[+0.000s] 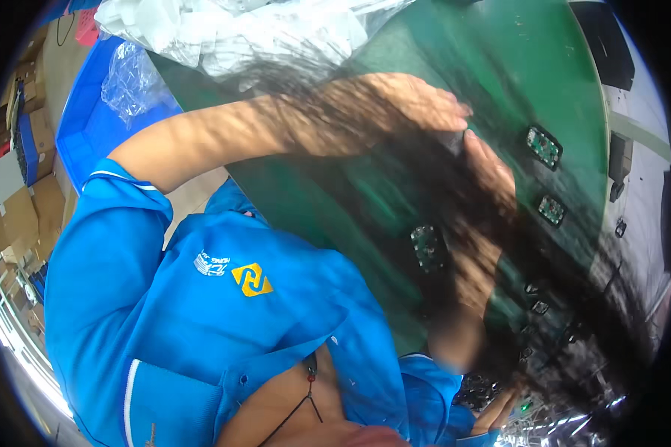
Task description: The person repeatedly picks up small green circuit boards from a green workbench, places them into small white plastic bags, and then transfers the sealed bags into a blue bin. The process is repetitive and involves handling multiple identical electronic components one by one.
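My left hand (414, 104) reaches across the green tabletop (499, 45) from the left. My right hand (492, 167) comes up from the lower right. Their fingertips meet over the table, closed about a small greyish thing (452, 140) that is mostly hidden. Dark hair strands hang across the view and blur both hands. Close to my right wrist lies a small green circuit board in a dark case (427, 248). Two similar circuit boards, one upper (544, 147) and one lower (551, 210), lie to the right of my hands.
White plastic bags (238, 33) heap at the table's far left. Beside it, a blue bin (71, 141) holds clear plastic wrap (130, 82). Smaller boards (540, 307) lie towards the lower right, near another person's hand (499, 408). Cardboard boxes (15, 223) stand at far left.
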A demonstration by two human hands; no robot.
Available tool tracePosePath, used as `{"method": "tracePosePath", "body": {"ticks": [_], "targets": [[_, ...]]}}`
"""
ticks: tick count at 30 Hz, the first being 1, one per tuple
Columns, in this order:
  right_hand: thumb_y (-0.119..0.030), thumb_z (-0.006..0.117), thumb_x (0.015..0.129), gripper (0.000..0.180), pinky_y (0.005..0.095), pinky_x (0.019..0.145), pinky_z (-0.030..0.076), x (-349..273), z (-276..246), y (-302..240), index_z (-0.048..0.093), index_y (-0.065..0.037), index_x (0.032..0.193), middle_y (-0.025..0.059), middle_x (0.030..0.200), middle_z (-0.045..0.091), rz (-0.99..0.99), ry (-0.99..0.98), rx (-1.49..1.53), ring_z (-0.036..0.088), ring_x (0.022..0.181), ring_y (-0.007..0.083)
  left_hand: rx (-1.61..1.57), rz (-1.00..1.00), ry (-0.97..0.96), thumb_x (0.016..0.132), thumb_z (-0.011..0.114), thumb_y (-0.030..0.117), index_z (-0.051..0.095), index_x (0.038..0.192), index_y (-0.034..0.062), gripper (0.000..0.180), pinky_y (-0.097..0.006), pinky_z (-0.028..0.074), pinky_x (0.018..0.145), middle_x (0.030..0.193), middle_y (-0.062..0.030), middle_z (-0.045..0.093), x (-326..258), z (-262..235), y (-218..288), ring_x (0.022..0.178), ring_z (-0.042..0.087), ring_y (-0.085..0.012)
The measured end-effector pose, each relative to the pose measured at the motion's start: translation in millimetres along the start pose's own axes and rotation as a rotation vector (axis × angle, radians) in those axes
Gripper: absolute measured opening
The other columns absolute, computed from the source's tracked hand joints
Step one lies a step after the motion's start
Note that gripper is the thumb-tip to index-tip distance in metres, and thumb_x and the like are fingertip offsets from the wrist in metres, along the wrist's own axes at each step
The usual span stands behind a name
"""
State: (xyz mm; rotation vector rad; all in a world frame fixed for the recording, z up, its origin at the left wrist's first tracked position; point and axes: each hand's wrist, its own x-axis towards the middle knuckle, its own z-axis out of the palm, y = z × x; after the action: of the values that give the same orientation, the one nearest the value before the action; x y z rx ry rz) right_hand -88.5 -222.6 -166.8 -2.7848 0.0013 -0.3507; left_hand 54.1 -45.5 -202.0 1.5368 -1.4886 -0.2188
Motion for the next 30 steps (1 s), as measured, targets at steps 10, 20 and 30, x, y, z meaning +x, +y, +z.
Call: {"method": "tracePosePath", "body": {"ticks": [10,20,30], "targets": [[-0.012,0.072,0.073,0.048,0.0358,0.076,0.052,-0.5,10.1,-23.4,0.058,-0.005,0.118,0.0122,0.108,0.060,-0.009,-0.010,-0.249,0.059,0.088,0.0282,0.378,0.014,-0.229,0.090,0.042,0.015,0.046,0.134,0.0098,0.044,-0.041,0.036,0.106,0.141,-0.0057,0.045,-16.6,4.6,-9.9,0.128,0.045,-0.0216],[-0.018,0.074,0.076,0.040,0.0306,0.082,0.050,17.6,-20.8,-2.2,0.064,-0.005,0.113,0.0107,0.099,0.066,0.309,-0.101,0.369,0.063,0.090,0.0216,0.504,0.116,0.047,0.070,0.069,0.015,0.055,0.114,-0.0005,0.048,-0.038,0.049,0.090,0.116,-0.0131,0.058,12.6,22.5,-0.3,0.105,0.058,-0.0265],[-0.021,0.061,0.092,0.030,0.0261,0.084,0.047,-22.8,-72.5,36.8,0.062,0.000,0.113,0.0079,0.105,0.065,0.633,0.349,0.603,0.060,0.095,0.0127,-0.143,-0.684,-0.031,0.086,0.060,0.032,0.060,0.103,-0.0022,0.039,-0.043,0.051,0.073,0.088,-0.0194,0.067,112.5,7.4,-53.8,0.084,0.065,-0.0334]]}}
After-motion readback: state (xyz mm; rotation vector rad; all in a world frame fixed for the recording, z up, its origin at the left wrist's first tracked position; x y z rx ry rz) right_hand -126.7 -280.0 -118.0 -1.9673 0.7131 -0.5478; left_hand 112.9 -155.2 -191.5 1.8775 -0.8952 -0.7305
